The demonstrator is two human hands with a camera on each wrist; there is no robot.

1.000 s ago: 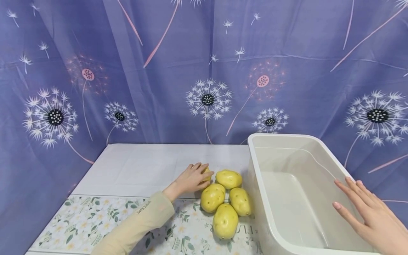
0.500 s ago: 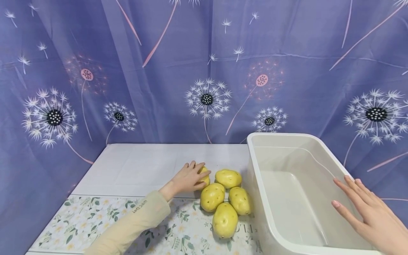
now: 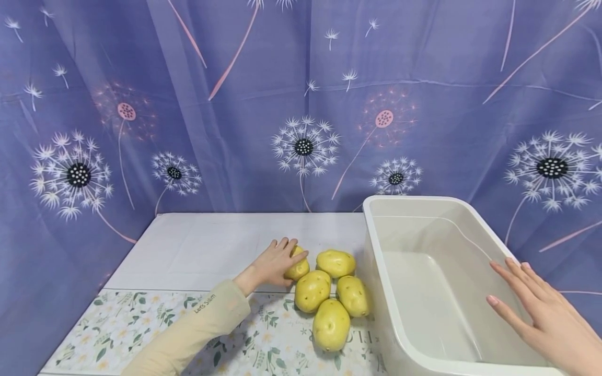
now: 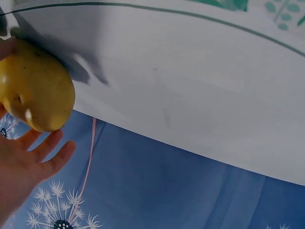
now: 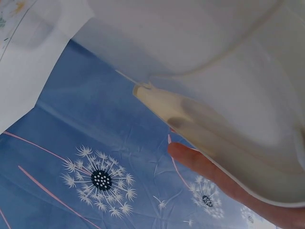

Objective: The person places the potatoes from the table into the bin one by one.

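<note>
My left hand [image 3: 269, 266] is at the leftmost yellow potato [image 3: 298, 265], its spread fingers lying over the far and top sides. The left wrist view shows this potato [image 4: 40, 86] between the thumb and the nearly straight fingers of the left hand [image 4: 28, 162]. Several other yellow potatoes stand close by: one behind [image 3: 336, 262], one touching it in front [image 3: 313, 290], the rest nearer the box. On the right, my right hand [image 3: 547, 308] lies at the right rim of a white plastic box [image 3: 392, 318], fingers straight. A finger [image 5: 205, 167] shows along the rim's outside in the right wrist view.
The box stands right of the potatoes, its inside bare in the head view. White table surface [image 3: 202, 250] lies at the back, with a flower-print mat [image 3: 141, 329] in front. A blue dandelion curtain [image 3: 235, 130] hangs behind and along the left.
My left hand has drawn back slightly to the left, so more of the leftmost potato shows. The right hand and the box keep their places; the head view has shifted a little.
</note>
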